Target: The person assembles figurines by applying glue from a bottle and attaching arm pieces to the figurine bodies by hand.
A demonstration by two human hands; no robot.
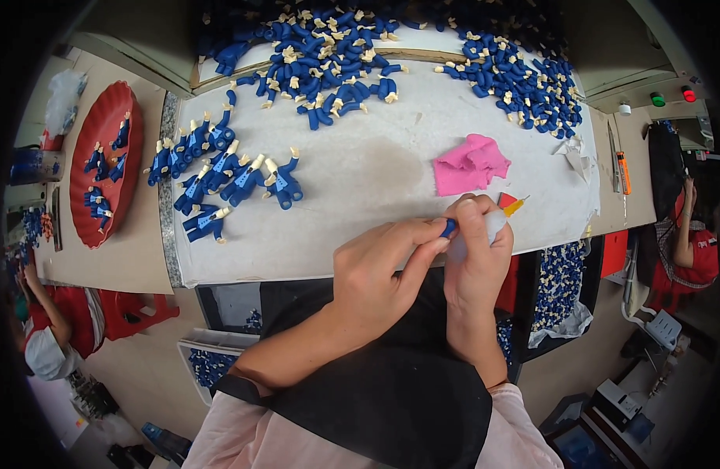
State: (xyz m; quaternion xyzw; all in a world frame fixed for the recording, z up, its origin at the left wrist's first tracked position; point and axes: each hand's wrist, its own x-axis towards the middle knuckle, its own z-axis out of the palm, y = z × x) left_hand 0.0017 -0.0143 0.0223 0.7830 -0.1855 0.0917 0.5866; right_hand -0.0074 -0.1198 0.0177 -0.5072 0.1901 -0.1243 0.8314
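Observation:
My left hand (375, 270) pinches a small blue figurine part (449, 227) between thumb and fingertips, just above the table's front edge. Right beside it, my right hand (473, 262) is closed around a small whitish squeeze bottle (496, 223). The bottle's yellow needle tip (514, 208) points up and away to the right. My right fingertips are close to the blue part; whether they touch it I cannot tell. Beyond the hands lies a crumpled pink cloth (473, 164). To the left, several blue figurine bodies (242, 180) with cream parts lie grouped on the white table (313, 242).
Loose blue arms with cream hands form a pile (328, 66) at the back and another pile (524, 86) at back right. A red tray (84, 199) with figurines is far left. An orange-handled tool (624, 173) and crumpled paper (576, 156) lie right. People work on both sides.

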